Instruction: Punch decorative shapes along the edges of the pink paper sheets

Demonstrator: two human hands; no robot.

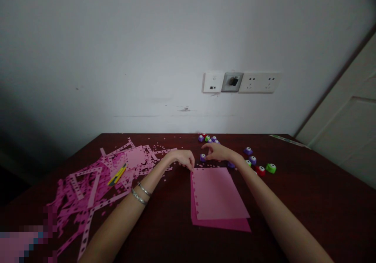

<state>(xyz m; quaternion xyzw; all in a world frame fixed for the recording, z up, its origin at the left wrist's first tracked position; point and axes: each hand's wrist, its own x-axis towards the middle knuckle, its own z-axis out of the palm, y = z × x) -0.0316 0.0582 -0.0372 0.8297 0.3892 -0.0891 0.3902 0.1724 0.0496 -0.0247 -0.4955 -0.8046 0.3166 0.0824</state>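
My left hand [185,159] pinches the upper left corner of a light pink paper sheet [220,194]. Along its left edge and top runs a row of punched holes. A darker pink sheet [223,224] lies beneath it, showing at the left and bottom. Above the sheets, my right hand [219,152] is open, with thumb and index finger apart on either side of a small purple craft punch [202,157]; whether the thumb touches it I cannot tell. Another purple punch [230,164] sits partly hidden below the right wrist.
Several craft punches stand at the back edge, and more, including a green punch [271,168] and a red punch [260,171], at right. Cut pink paper strips [94,188] pile up on the left with a yellow utility knife [117,175]. Paper bits dot the dark table [308,200].
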